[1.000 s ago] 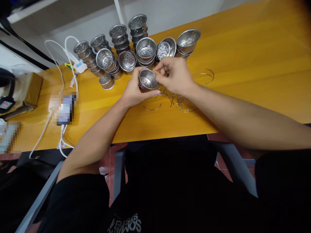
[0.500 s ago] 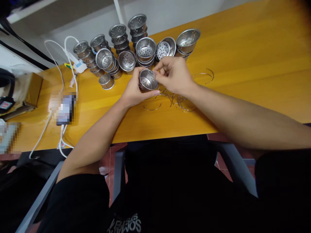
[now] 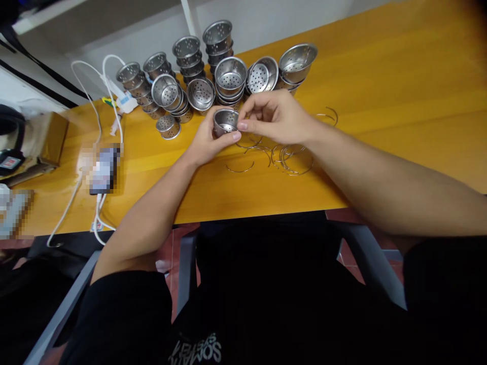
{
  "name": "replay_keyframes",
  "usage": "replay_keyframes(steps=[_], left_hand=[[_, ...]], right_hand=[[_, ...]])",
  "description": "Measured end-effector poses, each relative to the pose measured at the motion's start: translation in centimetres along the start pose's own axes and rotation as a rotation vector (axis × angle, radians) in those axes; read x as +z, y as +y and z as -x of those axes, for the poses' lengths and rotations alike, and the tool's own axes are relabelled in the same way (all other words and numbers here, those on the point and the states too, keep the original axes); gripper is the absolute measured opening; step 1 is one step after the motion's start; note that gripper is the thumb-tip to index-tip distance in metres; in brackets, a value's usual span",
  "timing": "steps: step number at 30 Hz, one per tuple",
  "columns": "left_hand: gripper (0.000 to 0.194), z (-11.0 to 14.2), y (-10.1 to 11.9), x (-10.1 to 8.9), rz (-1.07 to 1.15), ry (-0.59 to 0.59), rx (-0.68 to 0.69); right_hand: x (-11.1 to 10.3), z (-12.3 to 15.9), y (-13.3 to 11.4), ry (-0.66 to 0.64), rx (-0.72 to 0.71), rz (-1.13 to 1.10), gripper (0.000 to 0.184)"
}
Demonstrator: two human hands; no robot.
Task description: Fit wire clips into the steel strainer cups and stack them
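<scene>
My left hand [image 3: 207, 139] is wrapped round a small perforated metal cup [image 3: 225, 121], its thumb along the near side. At the cup's right rim, my right hand [image 3: 276, 116] has thumb and forefinger pinched together; whatever lies between those fingertips is hidden or too thin to name. Curved pieces of thin wire [image 3: 292, 161] lie on the table under and beside my right hand. A separate wire arc [image 3: 240, 168] rests nearer to me. Just beyond both hands stand stacked perforated cups [image 3: 230, 78], some tilted.
More stacked cups [image 3: 186, 50] stand toward the wall, and a single small one [image 3: 168, 126] is left of my hands. A blurred phone-like device [image 3: 104, 170] with white cables [image 3: 68, 213] lies at left. A cardboard box [image 3: 53, 137] sits beyond it on the yellow table [image 3: 399, 91].
The cup in my left hand has tipped and shifted slightly left. My right hand's fingers have turned and lowered at its rim, the thumb now stretched along the near side.
</scene>
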State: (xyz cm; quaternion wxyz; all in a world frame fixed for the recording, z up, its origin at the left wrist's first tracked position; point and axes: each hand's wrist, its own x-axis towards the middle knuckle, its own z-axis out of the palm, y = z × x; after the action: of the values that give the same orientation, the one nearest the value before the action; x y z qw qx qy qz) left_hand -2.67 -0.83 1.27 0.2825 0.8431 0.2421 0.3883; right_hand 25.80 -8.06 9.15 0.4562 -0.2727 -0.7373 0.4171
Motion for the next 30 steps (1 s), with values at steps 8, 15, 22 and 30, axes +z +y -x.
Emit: replay_keyframes(steps=[8, 15, 22, 30], left_hand=[[0.119, 0.2, -0.2, 0.6, -0.049, 0.008, 0.059], [0.119, 0.2, -0.3, 0.7, -0.109, 0.002, 0.055], [0.114, 0.2, -0.4, 0.9, -0.100, 0.004, 0.026], [0.113, 0.4, -0.9, 0.7, -0.106, 0.005, 0.036]], right_hand=[[1.1, -0.1, 0.7, 0.024, 0.071, -0.075, 0.079], [1.3, -0.4, 0.8, 0.097, 0.103, -0.061, 0.085], [1.6, -0.5, 0.8, 0.112, 0.118, -0.008, 0.077], [1.3, -0.3, 1.0, 0.081, 0.078, 0.025, 0.078]])
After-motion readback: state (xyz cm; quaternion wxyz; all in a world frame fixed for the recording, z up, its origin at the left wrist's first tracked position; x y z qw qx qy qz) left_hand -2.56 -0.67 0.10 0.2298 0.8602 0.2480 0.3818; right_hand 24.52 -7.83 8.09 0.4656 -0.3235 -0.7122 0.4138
